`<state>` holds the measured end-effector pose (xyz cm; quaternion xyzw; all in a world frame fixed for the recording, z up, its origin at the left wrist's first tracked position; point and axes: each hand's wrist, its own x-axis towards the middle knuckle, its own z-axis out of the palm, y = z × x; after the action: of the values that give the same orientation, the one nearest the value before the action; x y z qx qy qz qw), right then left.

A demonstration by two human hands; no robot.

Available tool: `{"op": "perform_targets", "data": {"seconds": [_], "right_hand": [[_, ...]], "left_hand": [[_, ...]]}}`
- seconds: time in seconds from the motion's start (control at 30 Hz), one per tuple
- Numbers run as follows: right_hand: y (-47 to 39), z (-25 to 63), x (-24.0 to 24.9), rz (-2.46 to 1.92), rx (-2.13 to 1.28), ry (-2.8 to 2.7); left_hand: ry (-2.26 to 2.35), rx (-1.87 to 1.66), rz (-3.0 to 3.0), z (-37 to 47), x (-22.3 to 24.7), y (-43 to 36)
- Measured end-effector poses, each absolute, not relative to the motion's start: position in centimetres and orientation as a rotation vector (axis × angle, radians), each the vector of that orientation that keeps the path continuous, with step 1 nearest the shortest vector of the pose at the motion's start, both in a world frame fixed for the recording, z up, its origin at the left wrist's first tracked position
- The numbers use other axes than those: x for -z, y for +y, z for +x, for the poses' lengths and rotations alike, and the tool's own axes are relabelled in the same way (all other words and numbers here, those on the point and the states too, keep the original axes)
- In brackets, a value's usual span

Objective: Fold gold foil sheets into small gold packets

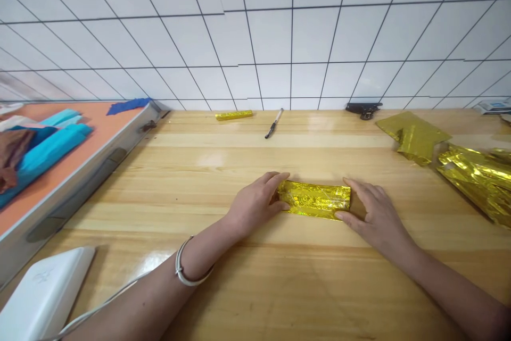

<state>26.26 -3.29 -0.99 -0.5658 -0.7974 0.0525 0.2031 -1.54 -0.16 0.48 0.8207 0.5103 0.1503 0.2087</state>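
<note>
A gold foil strip [315, 200] lies crosswise on the counter [199, 171], nearer the right edge of the view than the left and well forward of the back edge. The left hand [259, 200] has its left end pinched, thumb at the near side and fingers at the far side. The right hand's [377, 218] grip is set wider, thumb on the near right corner and a fingertip at the far right corner, so the end sits between them. Held from both ends, the strip is probably steadied and stopped from curling, since thin foil springs easily.

Close to the counter's back edge are a small gold bar [233, 115], a pen [274, 124] and a black object [364, 110] I cannot identify, perhaps parked there to leave working room. A gold sheet [415, 136] and a heap of shiny foil [479, 179] lie toward the right, likely for easy reach. Coloured cloth [51, 152] rests on an orange surface [104, 133] along the left edge.

The white case [43, 293] at the near left bears a faint mark, too unclear to read. No brand or wording is legible elsewhere.
</note>
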Motion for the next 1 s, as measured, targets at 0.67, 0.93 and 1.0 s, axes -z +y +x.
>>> {"op": "perform_targets", "data": {"seconds": [0.67,0.93,1.0], "right_hand": [[-2.9,26.6,1.1,-1.61,-0.371,-2.181],[-2.6,26.3,0.8,-1.603,-0.433,-2.156],[-2.6,26.2,0.8,-1.573,-0.438,-2.156]], "left_hand": [[1.175,-0.611,2.442,-2.0,0.8,0.2],[1.224,-0.599,2.379,-1.8,0.6,0.3],[1.213,-0.598,2.381,-1.8,0.5,0.3]]}}
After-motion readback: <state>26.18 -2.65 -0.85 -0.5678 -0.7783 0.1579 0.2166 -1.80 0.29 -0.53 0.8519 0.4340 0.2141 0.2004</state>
